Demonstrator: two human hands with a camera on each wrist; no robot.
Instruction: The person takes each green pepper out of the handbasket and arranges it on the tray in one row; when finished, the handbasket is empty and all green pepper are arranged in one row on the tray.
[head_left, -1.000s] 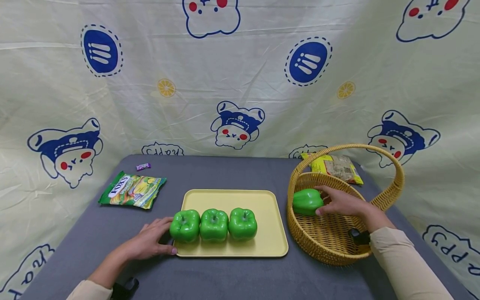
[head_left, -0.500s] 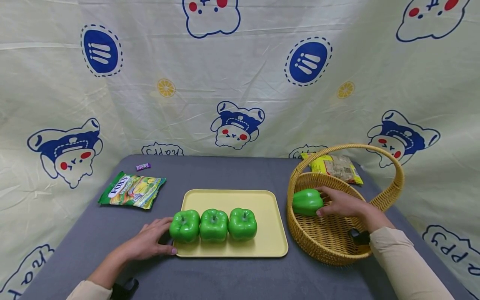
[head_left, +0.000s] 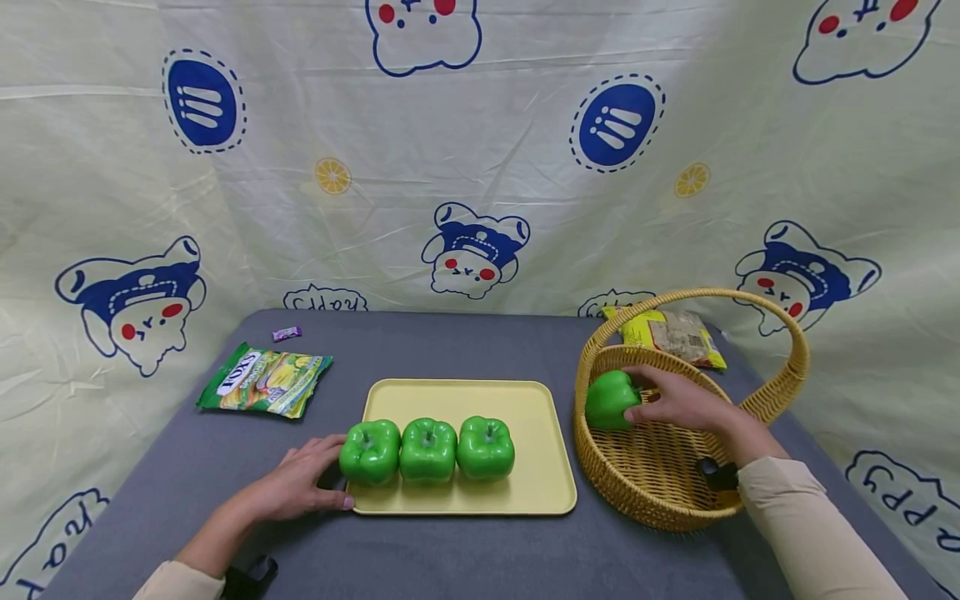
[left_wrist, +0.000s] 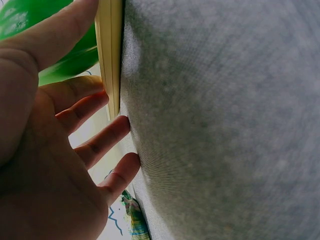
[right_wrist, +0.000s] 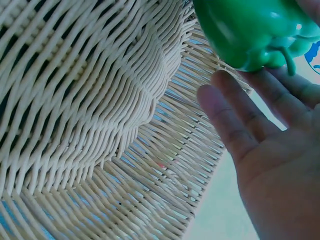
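Observation:
In the head view, my right hand (head_left: 678,404) reaches into a wicker basket (head_left: 600,483) and holds a green bell pepper (head_left: 609,402) at the basket's left side. The right wrist view shows the pepper's curved stem (right_wrist: 287,60) turned toward the palm, fingers beneath and the thumb at the upper edge. My left hand (head_left: 300,479) rests at the left edge of a pale yellow tray (head_left: 536,442), its fingers extended and touching the rim. Three more green bell peppers (head_left: 427,450) stand upright in a row on the tray, the leftmost close to that hand.
A green snack bag (head_left: 266,381) lies at the left, with a small purple wrapped candy (head_left: 287,333) behind it. Behind the basket is a yellow packet (head_left: 667,336), partly covered by the arched basket handle (head_left: 697,294). A printed curtain hangs behind the grey table (head_left: 450,558).
The pepper in the basket has turned and tilted, its stem end swinging round, and my right fingers have shifted slightly left with it. My left hand and the three tray peppers stay put.

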